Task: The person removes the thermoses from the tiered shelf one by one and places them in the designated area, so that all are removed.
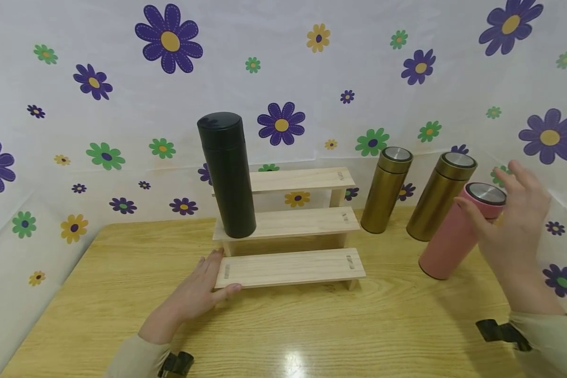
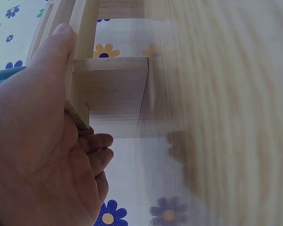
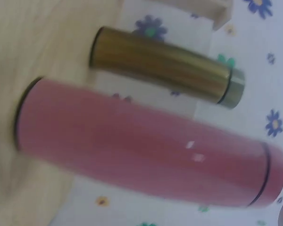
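My left hand (image 1: 193,294) grips the left end of the lowest step of a three-tier wooden display stand (image 1: 288,268), its thumb along the front edge. In the left wrist view the fingers curl at the stand's end. A tall black thermos (image 1: 229,184) stands on the middle step, at its left end. Around the top of a pink thermos (image 1: 455,236) on the right, my right hand (image 1: 520,226) is spread, thumb left of the lid and fingers to its right. The right wrist view shows the pink thermos (image 3: 141,141) with almost none of the hand.
Two gold thermoses, a left one (image 1: 386,191) and a right one (image 1: 439,199), stand on the wooden table (image 1: 283,325) between the stand and the pink thermos. A white cloth with flowers (image 1: 283,79) hangs behind the table.
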The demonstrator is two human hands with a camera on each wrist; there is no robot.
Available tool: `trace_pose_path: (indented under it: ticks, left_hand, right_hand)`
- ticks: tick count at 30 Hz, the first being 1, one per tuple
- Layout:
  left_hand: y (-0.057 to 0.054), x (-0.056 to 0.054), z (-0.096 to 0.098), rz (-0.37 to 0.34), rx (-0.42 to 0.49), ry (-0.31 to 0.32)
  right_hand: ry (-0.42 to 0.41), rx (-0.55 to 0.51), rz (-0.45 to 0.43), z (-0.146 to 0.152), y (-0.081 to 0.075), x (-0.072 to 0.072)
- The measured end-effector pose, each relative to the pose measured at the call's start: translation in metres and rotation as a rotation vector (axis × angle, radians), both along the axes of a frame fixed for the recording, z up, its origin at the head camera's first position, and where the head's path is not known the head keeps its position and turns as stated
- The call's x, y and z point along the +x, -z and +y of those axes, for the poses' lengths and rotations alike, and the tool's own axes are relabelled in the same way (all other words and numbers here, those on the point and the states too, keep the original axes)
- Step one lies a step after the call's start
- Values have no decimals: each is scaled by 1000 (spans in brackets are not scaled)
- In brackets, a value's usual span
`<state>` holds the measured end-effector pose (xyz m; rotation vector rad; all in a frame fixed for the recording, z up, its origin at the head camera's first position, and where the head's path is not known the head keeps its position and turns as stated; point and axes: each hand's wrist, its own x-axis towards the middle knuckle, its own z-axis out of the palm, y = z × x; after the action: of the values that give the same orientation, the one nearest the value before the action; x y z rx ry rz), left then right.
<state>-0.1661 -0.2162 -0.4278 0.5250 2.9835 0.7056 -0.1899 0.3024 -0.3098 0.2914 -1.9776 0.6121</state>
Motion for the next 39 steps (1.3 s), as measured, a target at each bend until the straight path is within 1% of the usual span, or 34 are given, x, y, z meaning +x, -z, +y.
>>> trace_pose_path:
  ticks: [4,5,12,17,21,25,27,30,36,39]
  left_hand:
    - [-1,0,0,-5,-2,-1]
    - [-1,0,0,-4,-2,0]
    - [0,-1,-1,2,-8,4]
    - [-2,-1,-1,6,-7,-1]
    - [-2,0,0,6,-7,-6]
    - [-1,0,0,13,-7,-6]
    - [0,0,0,21,-9,-4]
    - [0,-1,0,28,-8,0]
    - [0,-1,1,14,12,9]
    - [0,0,1,7,19,6]
  right_hand:
    - [-68,26,77,-31,-14,-3]
    - [-93,39,82,-39,-16,-4]
    - [-273,110,50,-95,-29,-13]
    - [-405,110,65,-137,-37,-17]
    - [-486,102,80,-169,-41,-18]
    - [-571,127,79,-195,-46,-21]
    - [-603,141,63,-206,-50,-21]
    - [-622,166,19,-222,-54,-22]
    - [-650,202,-134,-247,-64,-22]
    - [-672,222,-187,-256,-71,-23]
